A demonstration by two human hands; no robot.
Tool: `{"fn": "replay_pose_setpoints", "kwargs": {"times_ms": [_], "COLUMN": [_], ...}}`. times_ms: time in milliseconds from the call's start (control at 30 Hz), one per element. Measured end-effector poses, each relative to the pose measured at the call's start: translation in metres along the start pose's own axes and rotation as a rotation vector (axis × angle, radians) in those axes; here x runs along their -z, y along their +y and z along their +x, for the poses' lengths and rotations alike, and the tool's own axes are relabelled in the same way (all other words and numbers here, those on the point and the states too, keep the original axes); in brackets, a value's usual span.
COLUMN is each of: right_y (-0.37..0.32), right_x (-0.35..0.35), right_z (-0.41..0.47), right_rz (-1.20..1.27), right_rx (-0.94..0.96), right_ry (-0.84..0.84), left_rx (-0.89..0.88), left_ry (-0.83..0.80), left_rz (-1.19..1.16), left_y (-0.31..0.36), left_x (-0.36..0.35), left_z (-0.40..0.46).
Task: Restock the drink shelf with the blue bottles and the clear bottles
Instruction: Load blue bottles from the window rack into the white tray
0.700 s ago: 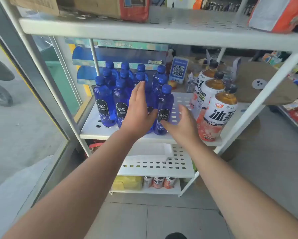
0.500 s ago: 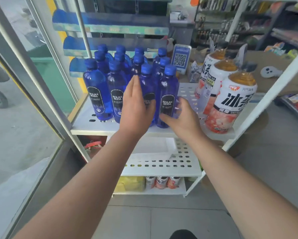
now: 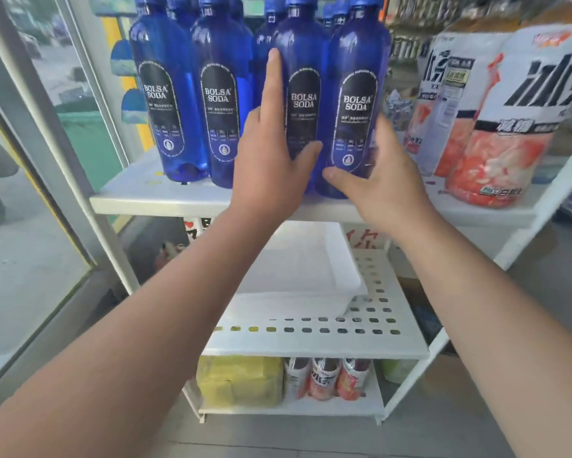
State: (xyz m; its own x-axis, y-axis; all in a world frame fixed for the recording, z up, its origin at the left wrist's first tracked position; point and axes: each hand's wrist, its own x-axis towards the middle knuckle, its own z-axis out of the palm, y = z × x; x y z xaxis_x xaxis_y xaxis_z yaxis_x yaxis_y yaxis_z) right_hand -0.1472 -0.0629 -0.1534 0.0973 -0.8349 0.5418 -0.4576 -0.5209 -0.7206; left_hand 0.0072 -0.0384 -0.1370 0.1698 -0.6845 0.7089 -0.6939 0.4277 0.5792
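Observation:
Several blue "BOLSA SODA" bottles (image 3: 221, 94) stand in rows on the white middle shelf (image 3: 165, 196). My left hand (image 3: 268, 166) lies flat against the left side of the third front bottle (image 3: 302, 77), fingers straight and pointing up, thumb across its lower front. Against the right side of the fourth front bottle (image 3: 357, 77) presses my right hand (image 3: 380, 186), its thumb reaching under the bottle's base. Those two bottles stand upright and touch each other between my hands. No clear bottles are in view.
Large white-and-pink tea bottles (image 3: 509, 127) fill the shelf's right part. A white tray (image 3: 294, 276) lies on the perforated lower shelf (image 3: 311, 338). On the bottom shelf sit a yellow packet (image 3: 241, 380) and small bottles (image 3: 324, 378). A glass door frame (image 3: 30, 160) borders the left.
The camera has dropped and moved much closer to the shelf. Both hands have stayed on the two right-hand front bottles, with the right hand now closer against its bottle.

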Motion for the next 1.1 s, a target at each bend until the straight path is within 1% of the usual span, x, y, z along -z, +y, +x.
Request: {"fn": "replay_pose_setpoints", "kwargs": {"times_ms": [200,333,533,600,667,733,800,900,1000,1100], "right_y": [0.007,0.002,-0.022,-0.023,-0.02,-0.015,-0.006,0.015,0.038,0.052], "right_x": [-0.005,-0.002,-0.007,-0.011,-0.017,-0.025,-0.035,-0.053,-0.068,-0.08], "right_z": [0.0,-0.015,-0.06,-0.082,-0.105,-0.13,-0.152,-0.179,-0.191,-0.186], "right_rz": [0.03,0.099,0.25,0.268,0.248,0.209,0.166,0.149,0.137,0.119], "right_rx": [0.116,0.147,0.205,0.203,0.189,0.162,0.138,0.065,-0.006,-0.061], "right_ry": [0.014,0.012,-0.018,-0.051,-0.115,-0.192,-0.242,-0.313,-0.372,-0.404], "left_rx": [-0.11,-0.197,-0.249,-0.209,-0.144,-0.042,0.053,0.179,0.311,0.412], "left_ry": [0.038,0.051,0.152,0.152,0.109,0.084,0.098,0.134,0.133,0.074], "left_rz": [-0.092,-0.132,-0.364,-0.394,-0.45,-0.507,-0.552,-0.532,-0.518,-0.516], "left_y": [-0.009,-0.011,-0.019,-0.024,-0.032,-0.042,-0.053,-0.069,-0.087,-0.094], "left_x": [0.0,0.005,0.03,0.039,0.046,0.05,0.049,0.041,0.031,0.023], "left_z": [-0.002,-0.012,-0.038,-0.061,-0.092,-0.127,-0.159,-0.199,-0.219,-0.217]}}
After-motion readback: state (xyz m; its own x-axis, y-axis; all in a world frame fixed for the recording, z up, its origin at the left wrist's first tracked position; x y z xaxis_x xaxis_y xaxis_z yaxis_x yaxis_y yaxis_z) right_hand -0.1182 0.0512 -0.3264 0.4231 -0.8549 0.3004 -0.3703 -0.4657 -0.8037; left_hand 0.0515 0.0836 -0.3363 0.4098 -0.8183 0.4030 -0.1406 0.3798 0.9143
